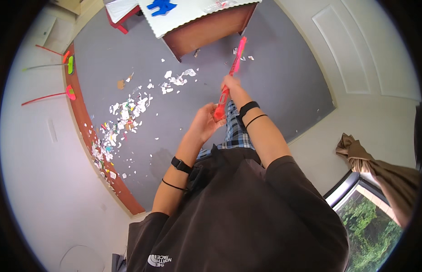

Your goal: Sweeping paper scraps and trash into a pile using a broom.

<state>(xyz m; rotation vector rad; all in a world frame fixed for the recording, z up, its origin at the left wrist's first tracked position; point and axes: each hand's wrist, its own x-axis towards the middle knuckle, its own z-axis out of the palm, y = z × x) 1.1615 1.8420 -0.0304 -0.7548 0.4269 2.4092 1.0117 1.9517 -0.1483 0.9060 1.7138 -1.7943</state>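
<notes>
Fingers on our right hand (232, 85) are wrapped snugly round the long red-and-pink tool (234, 67), while those on our left hand (205, 123) curl against its near red end; how tight that second grip is, we honestly can't tell. So the tool's out in front of us, slanting away and a bit to the right, and we can't make out whether its far pink end touches anything.

Biggest thing around us is the grey floor (283, 104), with a white wall (378, 59) on our right. Up ahead there's a table (206, 36), reddish-brown on the side, with a wavy-edged white cover (188, 18). Across the floor to our left runs a long trail of scraps (125, 112), mostly white with coloured bits mixed in. Lower right we've got a window (369, 222) with greenery outside, and a bunched brown curtain (367, 158) beside it.

Going smaller, we're wearing a dark T-shirt (256, 204) over blue plaid shorts (237, 131). Over by the left edge we see a pink-headed broom (70, 92) and a green-headed broom (71, 65). Some blue thing (162, 6) lies on the table. Tiniest stuff: our black wristbands, a wide one and a thin one on each arm.
</notes>
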